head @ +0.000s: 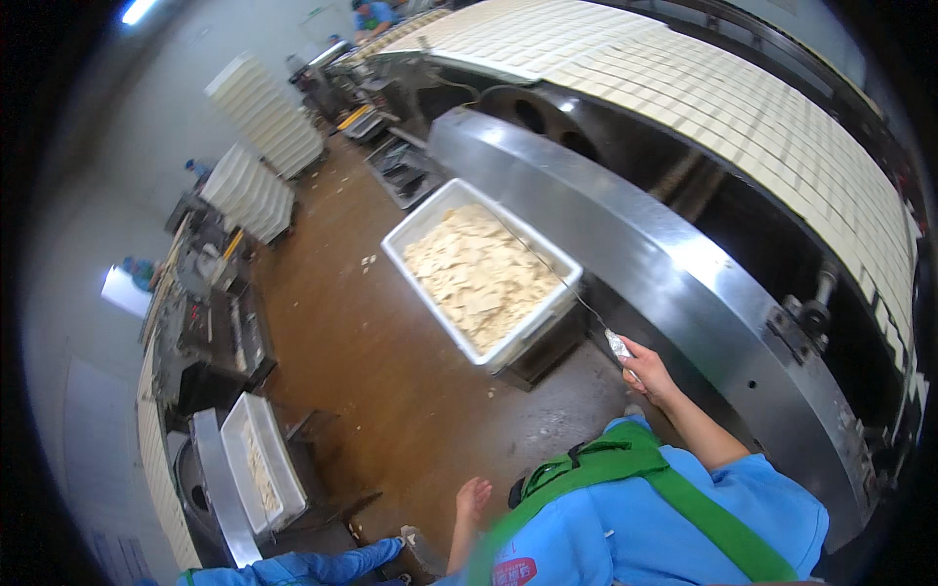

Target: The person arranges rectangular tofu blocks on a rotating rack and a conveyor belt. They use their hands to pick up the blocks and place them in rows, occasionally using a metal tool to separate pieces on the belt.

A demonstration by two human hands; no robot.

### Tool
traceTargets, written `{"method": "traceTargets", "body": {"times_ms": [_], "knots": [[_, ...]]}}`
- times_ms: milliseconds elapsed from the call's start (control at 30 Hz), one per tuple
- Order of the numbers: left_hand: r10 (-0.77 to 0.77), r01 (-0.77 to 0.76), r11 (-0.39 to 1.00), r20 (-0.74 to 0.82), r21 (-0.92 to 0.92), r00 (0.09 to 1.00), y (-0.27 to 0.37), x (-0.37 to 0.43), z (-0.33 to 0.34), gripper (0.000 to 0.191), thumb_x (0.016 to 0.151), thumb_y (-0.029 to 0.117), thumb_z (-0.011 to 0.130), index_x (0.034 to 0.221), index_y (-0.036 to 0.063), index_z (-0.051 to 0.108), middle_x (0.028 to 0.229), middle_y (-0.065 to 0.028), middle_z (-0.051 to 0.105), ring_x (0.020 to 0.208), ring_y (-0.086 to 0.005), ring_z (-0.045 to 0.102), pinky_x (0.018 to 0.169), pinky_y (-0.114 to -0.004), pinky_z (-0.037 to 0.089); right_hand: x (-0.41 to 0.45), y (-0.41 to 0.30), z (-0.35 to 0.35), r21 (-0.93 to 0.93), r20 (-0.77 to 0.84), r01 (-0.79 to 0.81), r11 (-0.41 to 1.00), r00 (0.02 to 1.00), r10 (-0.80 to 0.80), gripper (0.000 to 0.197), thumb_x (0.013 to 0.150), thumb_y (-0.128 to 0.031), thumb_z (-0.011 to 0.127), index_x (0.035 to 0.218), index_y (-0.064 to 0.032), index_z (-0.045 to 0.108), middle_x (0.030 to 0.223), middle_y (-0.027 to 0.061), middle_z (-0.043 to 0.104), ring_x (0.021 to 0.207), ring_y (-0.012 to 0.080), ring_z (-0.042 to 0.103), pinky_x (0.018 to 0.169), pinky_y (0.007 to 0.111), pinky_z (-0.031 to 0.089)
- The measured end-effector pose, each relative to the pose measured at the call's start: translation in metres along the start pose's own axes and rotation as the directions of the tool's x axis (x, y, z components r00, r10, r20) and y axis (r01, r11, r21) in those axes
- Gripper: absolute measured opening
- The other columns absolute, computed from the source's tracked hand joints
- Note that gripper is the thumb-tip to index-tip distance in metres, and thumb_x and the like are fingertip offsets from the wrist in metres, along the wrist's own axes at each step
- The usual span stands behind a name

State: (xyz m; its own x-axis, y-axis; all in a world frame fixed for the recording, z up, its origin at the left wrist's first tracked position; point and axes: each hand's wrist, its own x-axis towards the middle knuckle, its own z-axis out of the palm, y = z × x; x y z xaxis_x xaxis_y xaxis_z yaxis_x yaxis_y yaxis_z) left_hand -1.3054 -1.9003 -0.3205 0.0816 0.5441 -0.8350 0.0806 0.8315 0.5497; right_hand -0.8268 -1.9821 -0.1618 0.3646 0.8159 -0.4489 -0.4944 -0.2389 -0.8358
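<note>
In my right hand (648, 370) is the handle of a long thin metal rod (582, 297), wrapped in silvery material. The rod reaches forward across the right rim of a white plastic tub (431, 308). Flat, cream-coloured broken pieces (480, 275), like dough or wafer scraps, are heaped in that tub. It rests on a dark support beside a stainless steel machine guard (623, 198). My left hand (473, 499) hangs low at my side, holding nothing, its fingers loosely bent.
Rows of pale square pieces (681, 80) cover the conveyor beyond the guard. Stacked white crates (267, 117) stand at the far left. Another scrap tub (289, 469) sits by the left line, near a co-worker's leg (344, 560). Crumbs dot the brown floor (352, 329).
</note>
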Motion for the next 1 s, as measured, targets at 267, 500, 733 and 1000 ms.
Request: {"method": "traceTargets", "body": {"times_ms": [267, 500, 733, 1000], "knots": [[0.146, -0.171, 0.953, -0.113, -0.251, 0.983, 0.084, 0.000, -0.101, 0.032, 0.094, 0.022, 0.047, 0.121, 0.0034, 0.047, 0.110, -0.0154, 0.059, 0.095, -0.0214, 0.061, 0.079, -0.030, 0.051, 0.134, 0.073, 0.126, -0.207, 0.004, -0.026, 0.978, 1.000, 0.027, 0.045, 0.089, -0.017, 0.052, 0.133, -0.0104, 0.042, 0.057, 0.0004, 0.048, 0.039, 0.0060, 0.040, 0.035, 0.020, 0.029], [0.316, -0.319, 0.941, -0.048, -0.109, 0.948, 0.263, 0.047, -0.180, 0.037, 0.095, 0.026, 0.046, 0.123, 0.0030, 0.045, 0.113, -0.0145, 0.057, 0.101, -0.0240, 0.059, 0.086, -0.033, 0.048, 0.271, 0.104, 0.175, -0.980, -0.096, -0.024, 0.198, 0.928, -0.360, 0.043, 0.077, -0.020, 0.064, 0.116, -0.0055, 0.055, 0.110, 0.0185, 0.056, 0.104, 0.0344, 0.050, 0.089, 0.042, 0.042], [0.655, -0.483, 0.676, -0.154, 0.556, 0.739, 0.274, 0.183, -0.413, 0.030, 0.092, 0.033, 0.047, 0.091, 0.0060, 0.059, 0.074, -0.0121, 0.059, 0.069, -0.0216, 0.057, 0.059, -0.036, 0.045, 0.424, 0.122, 0.321, -0.923, 0.035, 0.194, 0.331, 0.902, -0.430, 0.041, 0.071, -0.014, 0.066, 0.109, -0.0033, 0.057, 0.123, 0.0203, 0.046, 0.115, 0.0366, 0.043, 0.097, 0.039, 0.038], [0.137, 0.142, 0.842, -0.461, 0.521, 0.877, 0.359, 0.295, -0.437, 0.028, 0.091, 0.030, 0.047, 0.077, 0.0073, 0.055, 0.058, -0.0083, 0.052, 0.054, -0.0202, 0.051, 0.047, -0.037, 0.039, 0.616, 0.106, 0.506, -0.977, 0.012, 0.062, 0.206, 0.972, -0.233, 0.067, 0.072, -0.023, 0.066, 0.128, 0.0014, 0.037, 0.136, 0.0264, 0.031, 0.127, 0.0384, 0.030, 0.104, 0.040, 0.031]]}}
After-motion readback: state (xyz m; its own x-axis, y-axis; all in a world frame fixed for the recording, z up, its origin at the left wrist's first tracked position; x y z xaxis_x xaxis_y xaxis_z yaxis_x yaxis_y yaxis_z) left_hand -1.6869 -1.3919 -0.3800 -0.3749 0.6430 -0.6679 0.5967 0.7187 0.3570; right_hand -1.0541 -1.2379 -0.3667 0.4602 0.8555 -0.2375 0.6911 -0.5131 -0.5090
